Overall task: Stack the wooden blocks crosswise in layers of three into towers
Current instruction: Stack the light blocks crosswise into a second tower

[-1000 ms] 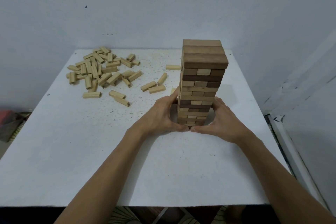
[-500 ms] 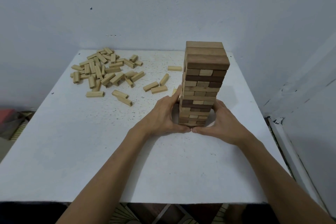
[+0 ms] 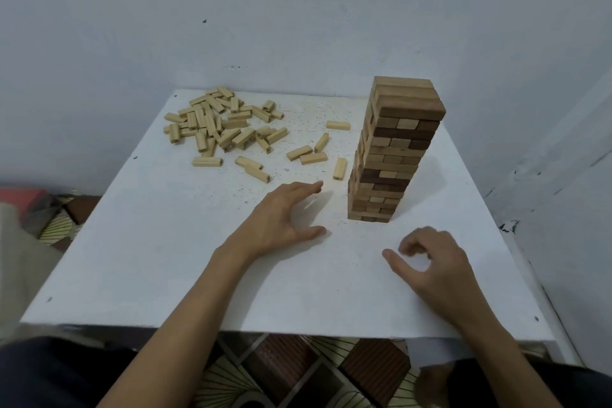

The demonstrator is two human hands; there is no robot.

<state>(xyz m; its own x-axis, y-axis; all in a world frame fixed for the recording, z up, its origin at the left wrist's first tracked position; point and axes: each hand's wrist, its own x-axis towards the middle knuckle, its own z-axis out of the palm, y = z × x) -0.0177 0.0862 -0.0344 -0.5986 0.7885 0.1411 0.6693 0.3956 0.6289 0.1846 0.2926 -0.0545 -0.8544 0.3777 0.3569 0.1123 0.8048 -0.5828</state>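
Observation:
A tall tower (image 3: 394,149) of light and dark wooden blocks, laid crosswise in threes, stands alone on the right half of the white table (image 3: 165,258). My left hand (image 3: 281,219) hovers left of the tower's base, fingers spread and straight, holding nothing. My right hand (image 3: 430,262) is in front of the tower, nearer to me, with loosely curled fingers and nothing in it. Neither hand touches the tower. A heap of pale loose blocks (image 3: 218,123) lies at the table's far left.
Single pale blocks (image 3: 339,167) lie scattered between the heap and the tower. Walls close in behind the table and on its right. A patterned floor shows below the table's near edge, and some red and grey cloth at far left.
Both hands have let go of the tower's base and drawn back toward me. The left one moved left, the right one down. The tower stands unchanged.

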